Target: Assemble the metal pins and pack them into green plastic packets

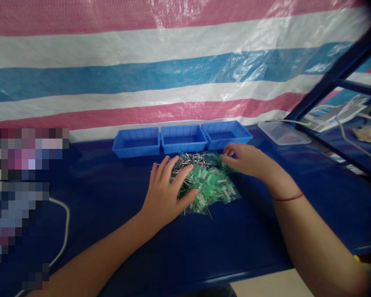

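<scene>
A heap of thin silver metal pins [195, 159], possibly nails or rivets, lies on the blue table, partly covered by small clear green plastic bags [208, 181] with light pieces inside. My left hand [167, 187] is over the left side of the heap, its fingers spread and holding nothing. It hides some of the pins. At the right back edge of the bags is my right hand [245, 160], a red string round its wrist. Its fingers and thumb curl together against the green plastic; what is between them, if anything, is hidden.
Three blue trays [184, 138] stand in a row behind the heap, against a striped plastic sheet [173, 70]. To their right lies a clear plastic lid or shallow box [284, 133]. A dark metal frame [324, 90] rises at right. White cables [67, 222] run at left and right.
</scene>
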`<state>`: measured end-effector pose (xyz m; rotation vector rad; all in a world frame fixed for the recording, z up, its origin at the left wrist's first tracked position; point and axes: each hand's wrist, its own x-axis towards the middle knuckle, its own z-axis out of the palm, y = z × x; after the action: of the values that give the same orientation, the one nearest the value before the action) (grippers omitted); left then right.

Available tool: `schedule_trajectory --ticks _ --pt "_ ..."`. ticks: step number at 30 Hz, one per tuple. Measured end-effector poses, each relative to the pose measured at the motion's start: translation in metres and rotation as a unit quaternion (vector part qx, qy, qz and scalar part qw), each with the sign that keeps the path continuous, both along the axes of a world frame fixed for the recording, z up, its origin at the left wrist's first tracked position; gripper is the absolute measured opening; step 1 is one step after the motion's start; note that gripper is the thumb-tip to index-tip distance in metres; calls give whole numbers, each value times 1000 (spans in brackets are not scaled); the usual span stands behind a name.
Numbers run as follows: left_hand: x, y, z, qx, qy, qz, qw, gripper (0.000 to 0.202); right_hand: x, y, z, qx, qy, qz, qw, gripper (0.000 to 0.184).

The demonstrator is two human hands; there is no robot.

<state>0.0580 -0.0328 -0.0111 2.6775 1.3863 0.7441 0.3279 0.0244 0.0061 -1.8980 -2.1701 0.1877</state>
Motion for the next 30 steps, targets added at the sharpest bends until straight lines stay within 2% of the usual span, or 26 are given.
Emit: schedule_trajectory --ticks 4,8,10,13,15,19,20,21,23,25,30 --pt "2 -6 0 7 16 -33 999 55 8 5 -18 -2 -30 21 999 45" --pt "1 -7 -1 0 19 -46 999 56 13 7 -23 -2 -17 41 999 46" --pt "-1 -6 -1 -4 21 -53 998 54 18 7 -18 -35 2 54 998 34" --pt "-3 -4 0 -3 32 -72 997 53 26 3 -3 -81 74 94 989 21" --pt "-3 -4 2 3 29 -76 997 57 23 -4 11 -59 165 112 978 21" --pt "-1 -5 9 -9 -42 -65 997 70 -14 -27 34 67 361 129 921 18" --pt "0 -6 11 -22 -71 -60 995 71 -28 -34 36 70 388 146 907 17" --pt "1 -7 14 -40 -98 -55 993 67 -42 -40 36 68 408 166 895 15" --pt "1 -8 19 -90 -141 -47 985 48 -67 -50 32 47 433 193 879 15" --pt "-1 -8 23 -149 -169 -38 974 29 -86 -56 25 20 457 194 868 17" --pt "-11 -1 24 -261 -276 -24 925 25 -103 -53 6 -59 549 164 818 32"
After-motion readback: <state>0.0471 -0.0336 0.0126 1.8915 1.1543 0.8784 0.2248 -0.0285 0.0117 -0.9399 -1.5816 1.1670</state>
